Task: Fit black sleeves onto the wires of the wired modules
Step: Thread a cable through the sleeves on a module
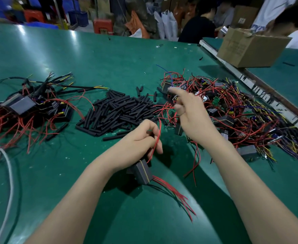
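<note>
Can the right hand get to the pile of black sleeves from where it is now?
Probably yes. The right hand holds nothing and hovers just right of the pile of black sleeves; only loose red wires lie between.

Factory assembly bench (74, 55); cartons (250, 48), module heaps (241, 110).

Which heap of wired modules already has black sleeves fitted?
The left heap: black-sleeved leads fan out above it. The right heap shows only bare red, yellow and blue wires.
</note>
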`<state>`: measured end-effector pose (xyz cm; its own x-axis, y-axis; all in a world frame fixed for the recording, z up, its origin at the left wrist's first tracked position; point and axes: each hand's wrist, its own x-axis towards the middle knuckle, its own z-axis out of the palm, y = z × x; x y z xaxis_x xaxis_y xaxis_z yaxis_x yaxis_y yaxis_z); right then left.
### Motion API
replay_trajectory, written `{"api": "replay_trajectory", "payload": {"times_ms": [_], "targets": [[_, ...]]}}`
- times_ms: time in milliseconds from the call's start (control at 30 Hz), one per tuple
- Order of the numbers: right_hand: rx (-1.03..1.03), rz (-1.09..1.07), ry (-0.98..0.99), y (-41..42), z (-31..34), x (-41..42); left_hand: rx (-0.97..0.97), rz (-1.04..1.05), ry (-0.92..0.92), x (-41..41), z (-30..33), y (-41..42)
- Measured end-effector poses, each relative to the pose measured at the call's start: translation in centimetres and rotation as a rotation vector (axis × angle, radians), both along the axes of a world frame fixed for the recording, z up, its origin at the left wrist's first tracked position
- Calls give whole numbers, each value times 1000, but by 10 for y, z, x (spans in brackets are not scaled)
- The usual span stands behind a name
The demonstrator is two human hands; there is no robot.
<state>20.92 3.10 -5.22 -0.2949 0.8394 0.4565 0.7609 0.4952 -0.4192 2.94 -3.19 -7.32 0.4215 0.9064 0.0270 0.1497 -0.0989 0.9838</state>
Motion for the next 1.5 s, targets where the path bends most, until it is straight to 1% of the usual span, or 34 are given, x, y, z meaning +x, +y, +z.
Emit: {"api": "replay_trajectory", "payload": {"times_ms": [33,100,167,200,267,400,467,567,667,767,933,1000,1067,1133,1200,1300,1333,1500], "targets": [[-39,22,176,-4,0,4,11,3,-1,-1,0,0],[-183,78,505,-14,0,7,20,-8,15,-1,-2,0],[-340,123,733,-24,-4,7,30,-16,45,0,-3,-2],[-391,144,790,-27,-6,6,39,-15,60,0,-4,-2],[-444,164,832,-32,-9,4,60,-8,97,0,-4,-2],[-477,96,955,-34,-9,-3,84,4,156,0,-4,-2],[-522,75,1073,-34,-8,-8,87,-1,143,1,-4,-3],[-620,135,1218,-37,-8,-14,88,-33,123,1,-2,-5],[-675,187,1266,-41,-6,-18,144,-15,195,1,-1,-5],[-665,182,1290,-43,-4,-16,153,56,290,-2,0,-3],[-658,182,1370,-45,-3,-19,103,128,274,0,2,-6],[-629,170,1415,-46,-3,-22,152,135,329,2,2,-6],[-592,174,1449,-48,-4,-26,259,130,390,3,-1,-6],[-562,174,1464,-48,-5,-28,335,132,392,4,-2,-3],[-511,128,1420,-47,-4,-27,330,126,330,3,-3,-1],[-406,18,1244,-45,-1,-19,228,101,160,4,-2,0],[-387,-1,1214,-45,0,-17,213,93,125,4,-1,0],[-378,11,1103,-46,2,-14,219,35,107,5,-2,0]]}}
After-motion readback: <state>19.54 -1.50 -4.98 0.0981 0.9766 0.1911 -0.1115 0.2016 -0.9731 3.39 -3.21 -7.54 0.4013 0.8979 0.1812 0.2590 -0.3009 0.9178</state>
